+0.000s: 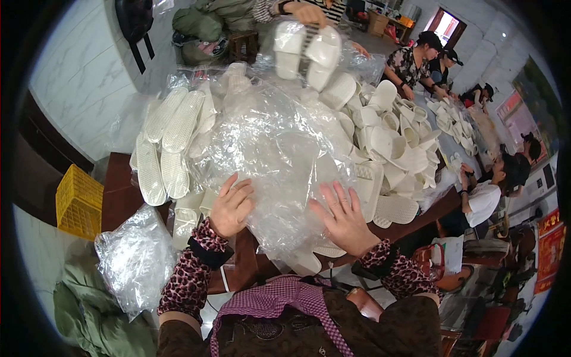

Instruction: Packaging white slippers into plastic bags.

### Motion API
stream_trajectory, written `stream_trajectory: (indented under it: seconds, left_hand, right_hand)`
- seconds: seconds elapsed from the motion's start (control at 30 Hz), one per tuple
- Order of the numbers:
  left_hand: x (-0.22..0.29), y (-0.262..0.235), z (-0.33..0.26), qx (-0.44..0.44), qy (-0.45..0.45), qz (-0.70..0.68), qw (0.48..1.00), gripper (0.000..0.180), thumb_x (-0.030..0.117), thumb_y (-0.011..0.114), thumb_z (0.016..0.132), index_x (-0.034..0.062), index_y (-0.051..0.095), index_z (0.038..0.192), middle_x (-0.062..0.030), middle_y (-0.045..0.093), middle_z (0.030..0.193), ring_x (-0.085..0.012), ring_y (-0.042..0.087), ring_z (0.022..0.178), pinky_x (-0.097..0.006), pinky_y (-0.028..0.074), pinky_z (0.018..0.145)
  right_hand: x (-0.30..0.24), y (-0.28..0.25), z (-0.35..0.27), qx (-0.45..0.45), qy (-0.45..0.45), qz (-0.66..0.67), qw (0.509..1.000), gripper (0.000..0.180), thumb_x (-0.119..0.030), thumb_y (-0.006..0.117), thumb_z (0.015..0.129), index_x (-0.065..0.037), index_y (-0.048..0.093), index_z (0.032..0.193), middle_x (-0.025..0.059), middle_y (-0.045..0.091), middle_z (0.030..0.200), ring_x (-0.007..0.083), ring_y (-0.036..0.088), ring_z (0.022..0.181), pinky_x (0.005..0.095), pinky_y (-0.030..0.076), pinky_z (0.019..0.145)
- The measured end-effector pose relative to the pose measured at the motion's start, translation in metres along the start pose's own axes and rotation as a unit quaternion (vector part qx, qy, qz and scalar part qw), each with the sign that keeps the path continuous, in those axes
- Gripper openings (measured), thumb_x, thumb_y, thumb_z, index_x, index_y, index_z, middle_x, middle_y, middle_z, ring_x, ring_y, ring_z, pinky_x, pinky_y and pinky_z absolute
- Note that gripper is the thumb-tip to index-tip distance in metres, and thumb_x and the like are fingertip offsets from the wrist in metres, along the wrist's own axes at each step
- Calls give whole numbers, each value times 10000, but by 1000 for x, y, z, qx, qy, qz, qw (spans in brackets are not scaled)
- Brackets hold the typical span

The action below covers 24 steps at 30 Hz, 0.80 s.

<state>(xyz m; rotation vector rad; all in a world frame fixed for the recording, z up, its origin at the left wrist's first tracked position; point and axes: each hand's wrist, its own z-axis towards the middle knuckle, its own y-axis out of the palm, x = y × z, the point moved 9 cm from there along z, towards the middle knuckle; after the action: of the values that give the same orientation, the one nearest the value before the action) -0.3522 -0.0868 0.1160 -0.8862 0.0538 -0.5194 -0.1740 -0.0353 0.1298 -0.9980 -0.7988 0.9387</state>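
Both of my hands rest on a big crinkled clear plastic bag (pixel 267 154) spread over the table in front of me. My left hand (pixel 232 208) lies at the bag's left edge, fingers stretched forward. At the right edge my right hand (pixel 345 217) is flat, with its fingers spread. White slippers (pixel 175 128) lie soles up to the left of the bag. A large heap of white slippers (pixel 395 134) covers the table to the right. Some slippers show dimly beneath the plastic. Across the table, another person's hand (pixel 306 13) holds up a pair of white slippers (pixel 306 53).
A folded bundle of clear plastic bags (pixel 137 259) hangs over the near left table edge. A yellow crate (pixel 79 202) and green sacks (pixel 101 303) stand at the left. Several people work at a long table (pixel 485 169) on the right, with more slippers on it.
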Motion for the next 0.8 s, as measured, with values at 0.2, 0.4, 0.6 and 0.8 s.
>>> stream_trajectory:
  seconds: [0.2,0.4,0.6,0.8]
  left_hand:
    - [-2,-7,1,60,-9,-12,998,323,-10,603,570,22,542,885,-153,563,1001,-322,555,1019,-497,378,968]
    - [-9,-62,4,212,-116,3,970,451,-55,581,594,35,503,1030,-122,565,967,-304,523,1019,-471,365,968]
    - [2,-140,-13,365,-125,4,922,324,-83,555,621,88,535,895,-56,532,854,-235,530,897,-432,356,951]
    - [22,-237,-56,425,-122,106,890,339,-111,530,617,80,547,895,-57,522,791,-249,529,820,-442,366,944]
  right_hand:
    - [23,-7,9,35,-7,14,999,321,-17,519,759,-53,576,1073,143,620,1042,290,581,1017,402,417,906]
    - [31,-73,36,133,-53,9,990,253,-42,536,782,-35,593,1029,141,623,924,329,586,827,415,465,720]
    - [-7,-149,81,199,-176,-89,960,295,-43,593,766,33,595,1051,162,632,912,324,602,866,387,475,734]
    - [-67,-196,149,205,-163,74,962,360,-103,581,790,52,582,1115,184,628,1017,288,600,952,353,456,836]
